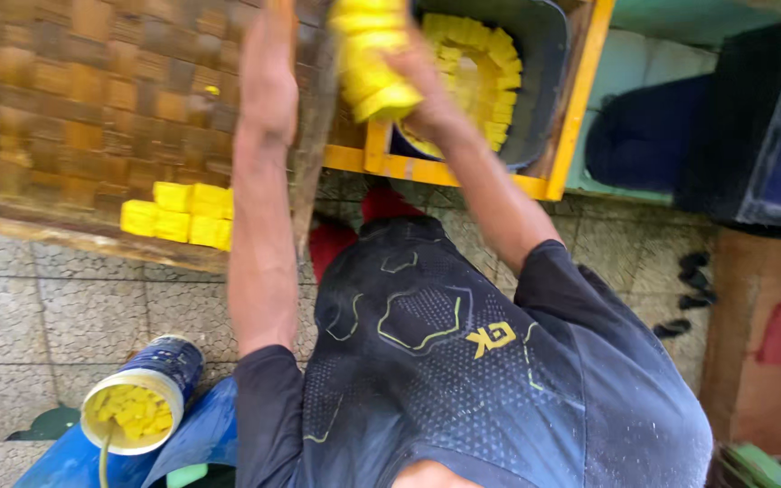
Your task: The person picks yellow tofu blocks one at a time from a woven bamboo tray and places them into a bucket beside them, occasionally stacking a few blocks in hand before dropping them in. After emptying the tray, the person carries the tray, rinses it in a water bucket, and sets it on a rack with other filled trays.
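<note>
My right hand [431, 104] grips a stack of yellow blocks [372, 59], held above a grey tub [546, 63] that holds several more yellow blocks [481, 63]. My left hand [268, 77] reaches up over the right edge of a brown wooden board [74, 99]. It is blurred and its fingers run out of the frame, so I cannot tell whether it holds anything. A small cluster of yellow blocks [183, 212] lies at the board's near edge, left of my left forearm.
The tub sits in a yellow wooden frame [574, 117]. A round can of yellow pieces [137, 407] stands on the tiled floor [38, 307] at the lower left, beside a blue container [201, 434]. A dark bin [761, 117] stands at the right.
</note>
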